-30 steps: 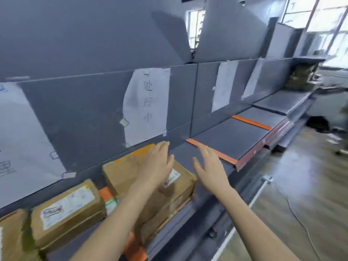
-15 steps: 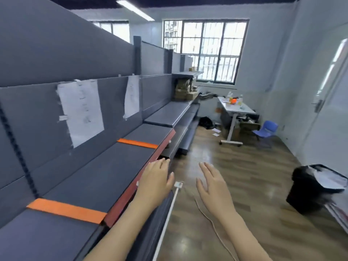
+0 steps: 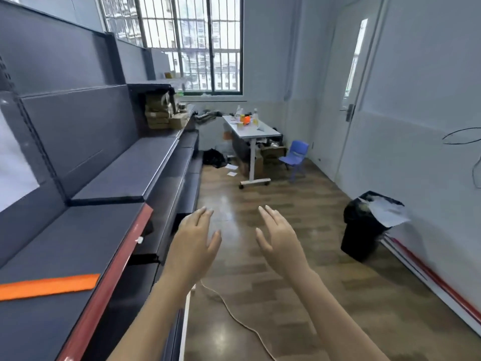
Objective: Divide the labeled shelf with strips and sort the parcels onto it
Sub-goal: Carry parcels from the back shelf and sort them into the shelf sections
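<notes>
My left hand (image 3: 194, 243) and my right hand (image 3: 279, 238) are raised in front of me over the floor, fingers straight and spread, holding nothing. The grey shelf (image 3: 65, 243) with a red front edge runs along the left. One orange strip (image 3: 49, 285) lies across it at the lower left. A stack of brown parcels (image 3: 162, 113) sits on the far end of the shelving. A white paper label (image 3: 13, 173) shows at the left edge on the back panel.
A white table (image 3: 251, 131) with bottles stands by the window, a blue chair (image 3: 295, 155) beside it. A black bin (image 3: 364, 227) with paper stands at the right wall. A white cable (image 3: 234, 316) trails over the wooden floor.
My view has swung right, away from the shelf with the placed parcels, toward the room's far end. Both hands came off the parcel and stay raised and empty.
</notes>
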Demonstrator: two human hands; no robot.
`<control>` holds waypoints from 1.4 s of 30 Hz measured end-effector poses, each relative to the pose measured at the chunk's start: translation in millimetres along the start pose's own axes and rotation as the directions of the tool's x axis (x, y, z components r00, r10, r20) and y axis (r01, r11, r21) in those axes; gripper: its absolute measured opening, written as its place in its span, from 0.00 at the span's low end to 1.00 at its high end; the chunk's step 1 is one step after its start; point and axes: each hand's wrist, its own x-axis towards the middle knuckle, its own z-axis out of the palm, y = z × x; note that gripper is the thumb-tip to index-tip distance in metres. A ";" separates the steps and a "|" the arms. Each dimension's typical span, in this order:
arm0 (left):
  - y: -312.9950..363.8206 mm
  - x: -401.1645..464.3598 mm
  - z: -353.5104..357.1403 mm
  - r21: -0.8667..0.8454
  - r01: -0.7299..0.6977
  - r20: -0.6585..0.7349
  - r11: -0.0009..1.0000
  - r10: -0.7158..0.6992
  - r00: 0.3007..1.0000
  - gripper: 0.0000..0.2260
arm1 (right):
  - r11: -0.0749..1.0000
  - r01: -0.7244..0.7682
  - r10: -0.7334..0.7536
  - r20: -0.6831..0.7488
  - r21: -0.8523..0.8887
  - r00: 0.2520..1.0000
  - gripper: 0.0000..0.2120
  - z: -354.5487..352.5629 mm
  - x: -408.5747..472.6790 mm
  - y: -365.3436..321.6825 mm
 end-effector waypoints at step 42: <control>-372.8 1129.5 419.2 0.338 0.054 -0.158 0.940 0.000 0.988 0.26 | 0.980 0.168 -0.167 0.023 -0.105 0.986 0.24 284.4 1195.9 341.2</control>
